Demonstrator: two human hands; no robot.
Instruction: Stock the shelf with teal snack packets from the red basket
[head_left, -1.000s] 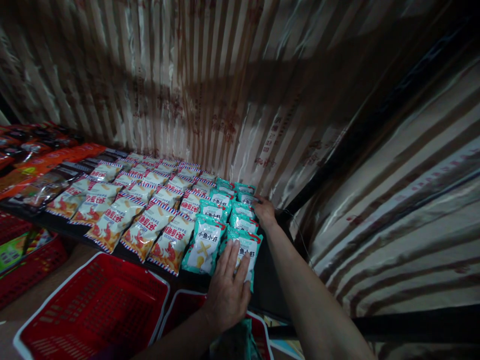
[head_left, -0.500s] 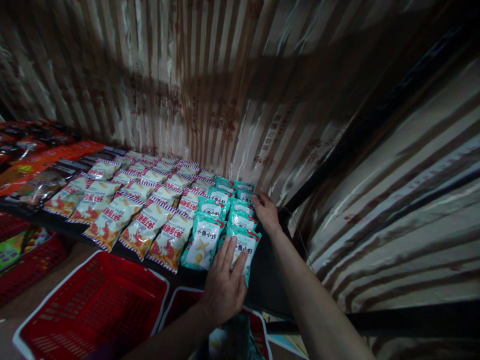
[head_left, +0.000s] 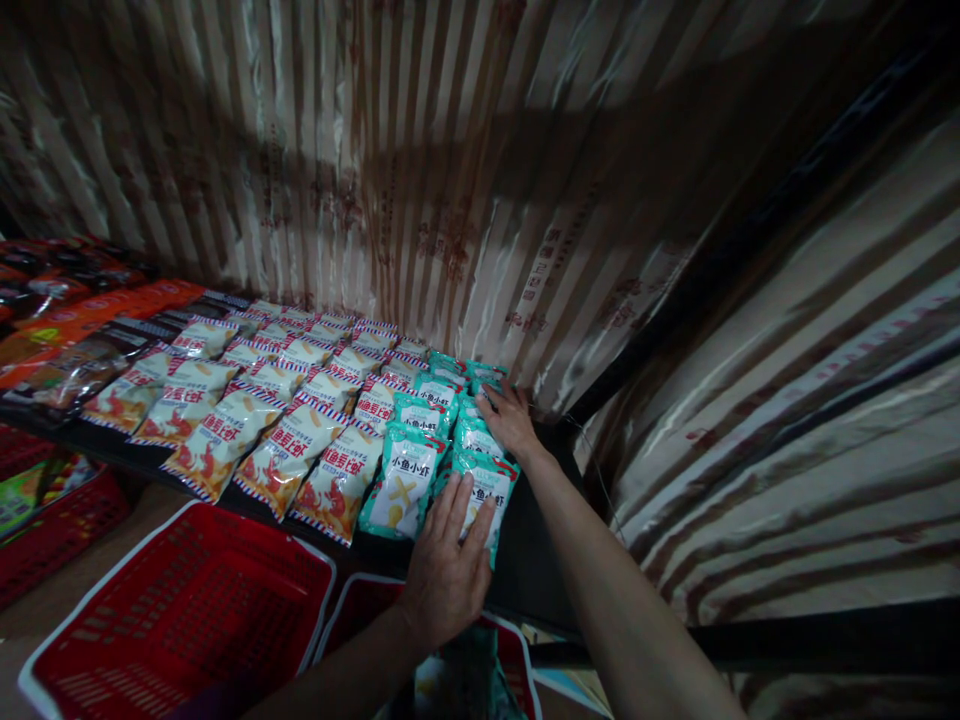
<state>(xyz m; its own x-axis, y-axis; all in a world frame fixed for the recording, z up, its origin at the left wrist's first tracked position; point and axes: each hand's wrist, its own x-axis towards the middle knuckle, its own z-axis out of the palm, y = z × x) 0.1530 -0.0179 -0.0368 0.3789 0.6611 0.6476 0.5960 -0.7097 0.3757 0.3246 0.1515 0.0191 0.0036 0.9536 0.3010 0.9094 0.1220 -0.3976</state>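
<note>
My left hand (head_left: pixel 448 565) rests with fingers stretched out on the front teal snack bag (head_left: pixel 486 490) of the rightmost row. Farther back in that row, my right hand (head_left: pixel 511 418) lies over the bags, its fingers apart on their top right side. Another teal snack bag (head_left: pixel 401 485) lies just left of my left fingertips, at the front of the neighbouring teal row. White-and-orange snack bags (head_left: pixel 341 478) with striped edges lie in several rows to the left. All these bags sit on a black shelf (head_left: pixel 529 560).
A red basket (head_left: pixel 187 600) with a white rim stands below the shelf's front edge. Beside it, a second red basket (head_left: pixel 517 650) holds teal bags under my left forearm. Orange and brown packages (head_left: pixel 97 340) lie at far left. A striped sheet (head_left: pixel 450 180) hangs behind; a dark pole (head_left: pixel 637 345) slants at right.
My right hand has moved left and slightly down, from the right edge of the teal row onto its bags. My left hand stays on the front bag.
</note>
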